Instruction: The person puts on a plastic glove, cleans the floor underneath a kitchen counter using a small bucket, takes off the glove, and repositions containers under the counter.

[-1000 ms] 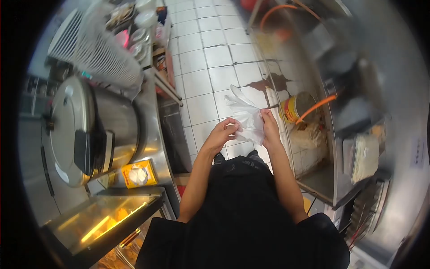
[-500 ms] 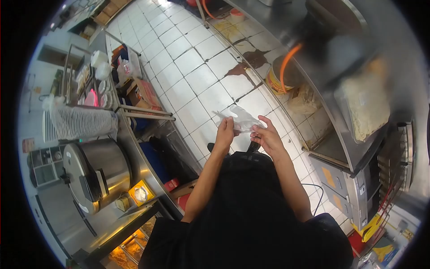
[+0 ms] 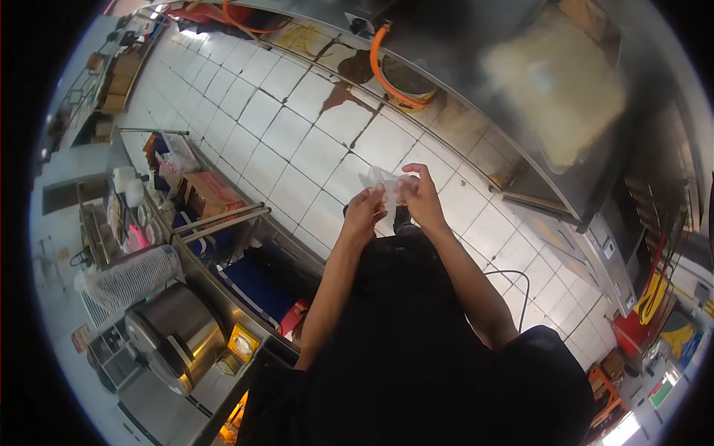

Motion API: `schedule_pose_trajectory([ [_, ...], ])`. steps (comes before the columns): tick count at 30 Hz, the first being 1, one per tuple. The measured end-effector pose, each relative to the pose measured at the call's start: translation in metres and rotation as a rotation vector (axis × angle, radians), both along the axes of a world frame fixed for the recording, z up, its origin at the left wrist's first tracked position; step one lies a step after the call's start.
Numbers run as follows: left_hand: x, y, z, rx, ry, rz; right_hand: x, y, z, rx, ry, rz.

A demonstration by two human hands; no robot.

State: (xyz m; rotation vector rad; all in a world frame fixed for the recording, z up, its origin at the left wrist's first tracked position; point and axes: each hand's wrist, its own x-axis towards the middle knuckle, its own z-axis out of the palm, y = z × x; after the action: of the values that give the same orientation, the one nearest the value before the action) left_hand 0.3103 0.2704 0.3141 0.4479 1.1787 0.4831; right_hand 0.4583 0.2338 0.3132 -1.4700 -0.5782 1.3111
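A thin, clear plastic glove (image 3: 378,175) is stretched between my two hands, in front of my black clothing. My left hand (image 3: 364,213) pinches its near left side between thumb and fingers. On its other side my right hand (image 3: 422,199) grips the edge with thumb and fingertips, one finger raised and bent above. The glove looks crumpled, and part of it is hidden behind my fingers. Neither hand touches anything else.
To the left, a metal counter holds a large steel cooker (image 3: 178,334), a stack of lids or containers (image 3: 134,279) and a small yellow box (image 3: 243,342). A metal worktop with a pale bag (image 3: 558,89) stands right. An orange hose (image 3: 375,63) hangs above the tiled floor (image 3: 297,149).
The view has turned and shifted, so the counters sit differently. My hands have drawn closer together, and the glove is more bunched than before.
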Motion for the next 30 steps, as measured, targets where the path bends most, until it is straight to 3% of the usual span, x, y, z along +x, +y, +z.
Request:
schedule_pose_trajectory([
  [4,0.012,0.008,-0.016,0.115,0.119,-0.064,0.009,-0.008,-0.004,-0.049,0.045,-0.066],
  [8,0.051,0.017,0.008,0.203,0.170,-0.026,0.023,-0.011,-0.003,-0.160,0.018,-0.066],
  [11,0.056,0.027,0.001,0.207,0.091,-0.073,0.035,-0.010,-0.003,-0.252,-0.270,-0.069],
  [14,0.063,0.049,-0.009,0.349,0.141,-0.219,0.052,-0.012,0.007,0.022,-0.724,-0.308],
  [16,0.069,0.059,0.004,0.499,0.256,-0.308,0.054,-0.010,0.050,0.192,-0.534,-0.469],
  [17,0.071,0.063,0.013,0.512,0.309,-0.352,0.051,-0.012,0.073,0.258,-0.445,-0.395],
  [21,0.081,0.078,0.034,0.610,0.415,-0.537,0.032,-0.002,0.098,0.126,-0.605,0.083],
  [24,0.084,0.083,0.044,0.635,0.396,-0.675,0.025,0.002,0.063,0.040,-0.713,0.176],
  [28,0.088,0.077,0.042,0.802,0.360,-0.757,0.037,0.009,0.040,0.024,-0.397,0.112],
  [30,0.088,0.073,0.031,0.900,0.320,-0.768,0.050,0.008,0.022,-0.119,-0.202,0.118],
])
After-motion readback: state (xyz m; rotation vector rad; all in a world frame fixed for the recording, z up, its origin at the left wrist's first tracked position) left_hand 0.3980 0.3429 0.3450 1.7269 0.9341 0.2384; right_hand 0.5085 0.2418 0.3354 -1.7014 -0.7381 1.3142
